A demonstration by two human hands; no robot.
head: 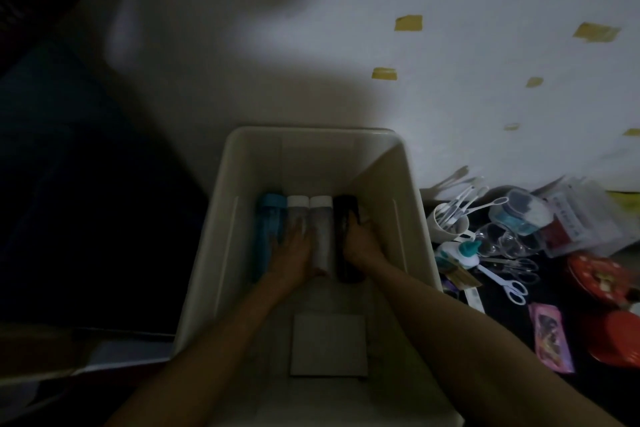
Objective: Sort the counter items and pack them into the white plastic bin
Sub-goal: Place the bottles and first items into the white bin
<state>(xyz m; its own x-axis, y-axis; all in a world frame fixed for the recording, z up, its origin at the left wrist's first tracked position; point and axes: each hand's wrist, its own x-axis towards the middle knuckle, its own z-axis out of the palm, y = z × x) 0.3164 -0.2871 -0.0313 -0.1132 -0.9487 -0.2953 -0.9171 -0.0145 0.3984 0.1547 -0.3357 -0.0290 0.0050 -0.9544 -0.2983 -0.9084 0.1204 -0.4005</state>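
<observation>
Both hands in bin (pixel 214 218): left hand (pixel 292 248) flat on white-capped bottles (pixel 298 218); right hand (pixel 360 239) grips black bottle (pixel 343 211); bottles likely rigid, smooth, roll-prone; best gripped mid-body; clutter waits on bench (pixel 491 291).

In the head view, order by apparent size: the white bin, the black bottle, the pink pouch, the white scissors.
1. White bin, by far the largest.
2. Black bottle and pink pouch: they look about alike, and the pouch lies nearer the camera, so no ranking.
3. White scissors, smallest.
</observation>
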